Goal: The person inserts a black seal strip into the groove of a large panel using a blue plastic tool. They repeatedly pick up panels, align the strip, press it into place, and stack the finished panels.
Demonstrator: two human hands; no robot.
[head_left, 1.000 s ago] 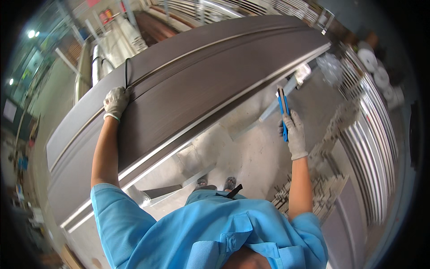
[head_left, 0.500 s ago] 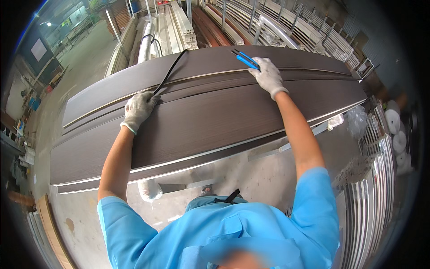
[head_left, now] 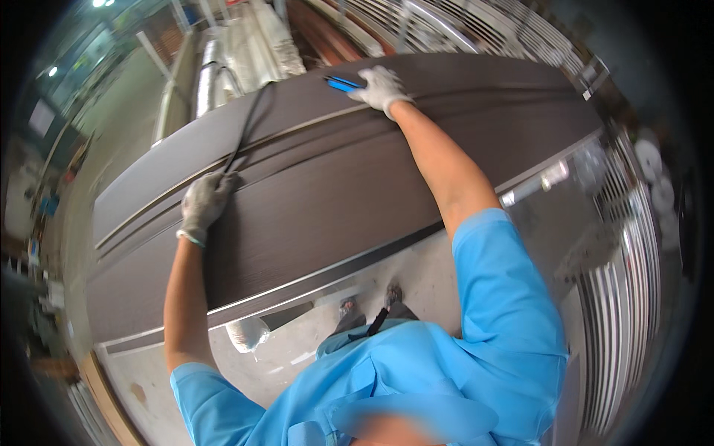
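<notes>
Two dark brown boards or door panels with long grooves (head_left: 312, 201) lie side by side in front of me. My left hand (head_left: 202, 204), in a pale work glove, rests on the near part with its fingers closed around the end of a black flexible strip (head_left: 243, 137). From there the strip runs away over the grooves to the far edge. Toward the far edge, my right hand (head_left: 381, 89), gloved too, is closed on a blue-handled pair of pliers (head_left: 342, 84). Their dark jaws point left toward the strip, apart from it; motion blurs them.
Behind the panels stand racks of long profiles (head_left: 461, 33) in white and reddish brown. Metal lengths (head_left: 621, 320) are stacked at the right, beside white rolls (head_left: 649, 160). A plastic-wrapped bundle (head_left: 248, 332) sits below the near edge. A concrete walkway (head_left: 123, 111) runs along the left.
My right hand has moved left with the pliers, closer to the strip. My left hand still grips the strip. The whole view has tilted and shifted somewhat.
</notes>
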